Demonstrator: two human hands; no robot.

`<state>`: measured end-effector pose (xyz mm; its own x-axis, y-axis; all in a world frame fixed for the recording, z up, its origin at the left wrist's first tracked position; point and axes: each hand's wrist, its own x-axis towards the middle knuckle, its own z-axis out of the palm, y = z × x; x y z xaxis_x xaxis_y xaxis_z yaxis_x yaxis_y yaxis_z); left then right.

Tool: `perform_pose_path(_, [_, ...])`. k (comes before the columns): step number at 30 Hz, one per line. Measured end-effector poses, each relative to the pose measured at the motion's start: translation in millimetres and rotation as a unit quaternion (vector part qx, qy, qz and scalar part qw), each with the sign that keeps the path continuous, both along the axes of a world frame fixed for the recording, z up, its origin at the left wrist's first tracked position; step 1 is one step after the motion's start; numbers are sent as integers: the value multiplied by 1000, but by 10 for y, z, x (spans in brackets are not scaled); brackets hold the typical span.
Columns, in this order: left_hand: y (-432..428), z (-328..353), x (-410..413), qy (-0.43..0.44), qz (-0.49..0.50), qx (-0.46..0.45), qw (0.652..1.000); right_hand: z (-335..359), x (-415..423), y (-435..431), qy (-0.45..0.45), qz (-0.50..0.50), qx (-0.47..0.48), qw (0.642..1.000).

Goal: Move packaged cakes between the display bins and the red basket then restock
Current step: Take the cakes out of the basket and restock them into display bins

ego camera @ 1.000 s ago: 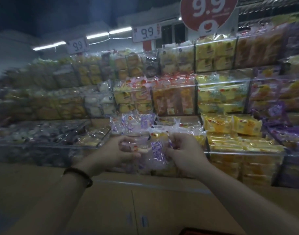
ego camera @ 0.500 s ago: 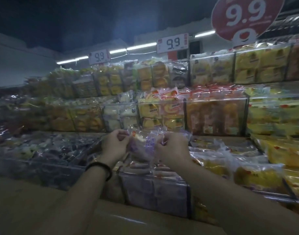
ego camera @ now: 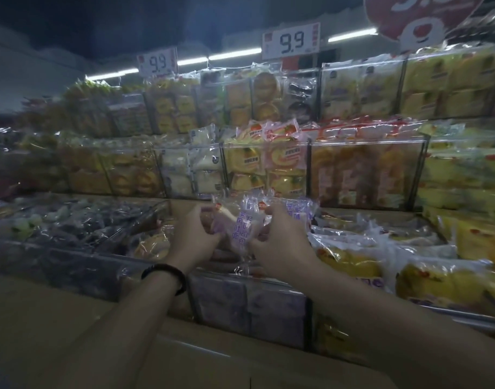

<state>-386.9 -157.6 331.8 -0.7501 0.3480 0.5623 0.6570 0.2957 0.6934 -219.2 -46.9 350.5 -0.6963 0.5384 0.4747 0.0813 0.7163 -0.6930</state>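
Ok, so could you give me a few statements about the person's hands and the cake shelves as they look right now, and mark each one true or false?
1. The left hand and the right hand both grip purple-printed packets. True.
2. The dark bracelet is on the right wrist. False: it is on the left wrist.
3. The white price signs read 9.9. True.
4. A red basket stands among the bins. False: no red basket is in view.
5. The hands are raised to the top row of bins. False: they are over the low front bin.
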Motion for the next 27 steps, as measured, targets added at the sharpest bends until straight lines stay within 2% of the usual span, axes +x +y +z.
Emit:
perform_pose_path(8, [64, 27, 83, -2, 27, -76, 997, 23, 161, 29, -66, 107, -18, 992])
perform_pose_path(13, [-28, 15, 36, 68, 117, -174, 975, 30, 129, 27, -82, 97, 20, 992])
perform_pose_path(15, [-53, 63, 51, 84, 148, -150, 974, 48, 165, 71, -56, 90, 36, 994])
perform_pose_path(18, [-1, 212, 198, 134, 76, -62, 986, 204, 283, 269, -53, 93, 23, 994])
perform_pose_path(20, [91, 347, 279, 86, 4, -31, 996, 496, 356, 450, -105, 133, 43, 985])
perform_pose_path(22, [203, 519, 233, 37, -28, -45, 998, 879, 349, 639, -133, 159, 81, 975])
perform_pose_path(25, [264, 792, 103, 48, -23, -102, 993, 1283, 218, 870, -135, 166, 106, 971])
perform_pose_path(27, [267, 1001, -8, 22, -34, -112, 993, 1470, 104, 981, -160, 165, 109, 967])
